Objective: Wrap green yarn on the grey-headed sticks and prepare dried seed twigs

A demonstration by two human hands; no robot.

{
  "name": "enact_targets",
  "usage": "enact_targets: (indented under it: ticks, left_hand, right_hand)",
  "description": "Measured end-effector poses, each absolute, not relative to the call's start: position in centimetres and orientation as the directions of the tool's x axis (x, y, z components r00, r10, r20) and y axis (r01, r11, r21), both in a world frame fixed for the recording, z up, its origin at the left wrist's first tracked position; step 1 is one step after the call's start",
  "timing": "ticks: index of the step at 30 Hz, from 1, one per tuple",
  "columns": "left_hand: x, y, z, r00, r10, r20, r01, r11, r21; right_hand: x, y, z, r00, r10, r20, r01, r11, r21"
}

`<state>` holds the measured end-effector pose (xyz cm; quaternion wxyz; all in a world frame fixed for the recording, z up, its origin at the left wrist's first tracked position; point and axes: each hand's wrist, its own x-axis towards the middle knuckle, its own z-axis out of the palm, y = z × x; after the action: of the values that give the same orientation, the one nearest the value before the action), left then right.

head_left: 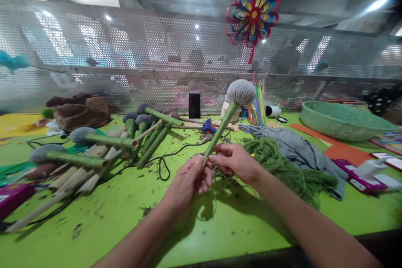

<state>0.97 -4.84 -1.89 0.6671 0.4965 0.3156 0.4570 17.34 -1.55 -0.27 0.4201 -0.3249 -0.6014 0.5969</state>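
Note:
My left hand (191,178) is closed around the lower end of a green-wrapped stick (220,132). The stick tilts up to the right and ends in a round grey cloth head (241,92). My right hand (234,161) pinches the same stick just beside the left, fingers pressed on the green yarn wrap. A bundle of loose green yarn (282,163) lies on the table to the right of my hands, with a strand trailing under them.
A pile of finished green sticks with grey heads (125,138) and bare bamboo sticks (72,180) lies at the left. Grey cloth (295,144), a green basket (341,121), a blue glue gun (209,126), a phone (194,105) and a black cable (163,167) sit on the green table (125,213).

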Motion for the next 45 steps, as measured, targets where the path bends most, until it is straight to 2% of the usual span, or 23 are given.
enact_targets:
  ticks: [8, 15, 20, 24, 27, 35, 45]
  left_hand:
    - [1.1, -5.1, -2.0, 0.369, 0.926, 0.082, -0.279, 0.026, 0.96]
    - [0.9, -5.3, -1.6, 0.429, 0.902, 0.049, -0.316, 0.099, 0.943]
    - [1.3, -5.3, -1.5, 0.372, 0.924, 0.086, -0.25, 0.01, 0.968]
    - [1.7, -5.3, -1.6, 0.272, 0.951, 0.144, -0.116, -0.116, 0.987]
    - [1.9, -5.4, -1.5, 0.184, 0.964, 0.191, -0.064, -0.182, 0.981]
    - [2.0, -5.7, -1.0, 0.107, 0.973, 0.204, -0.125, -0.191, 0.974]
    - [1.9, -5.4, -1.3, 0.049, 0.979, 0.2, -0.092, -0.195, 0.977]
  right_hand:
    - [17.3, -1.9, -0.1, -0.375, 0.908, 0.185, -0.062, 0.174, -0.983]
    - [17.2, -2.1, -0.1, -0.347, 0.906, 0.241, -0.041, 0.242, -0.969]
    - [17.1, -2.0, -0.2, -0.274, 0.921, 0.278, 0.03, 0.297, -0.954]
    - [17.0, -2.2, -0.2, -0.262, 0.921, 0.287, 0.019, 0.302, -0.953]
    - [16.8, -2.4, 0.0, -0.275, 0.921, 0.276, 0.018, 0.292, -0.956]
    - [17.2, -2.3, -0.1, -0.411, 0.881, 0.233, -0.051, 0.233, -0.971]
    - [16.6, -2.9, -0.1, -0.454, 0.887, 0.089, -0.171, 0.011, -0.985]
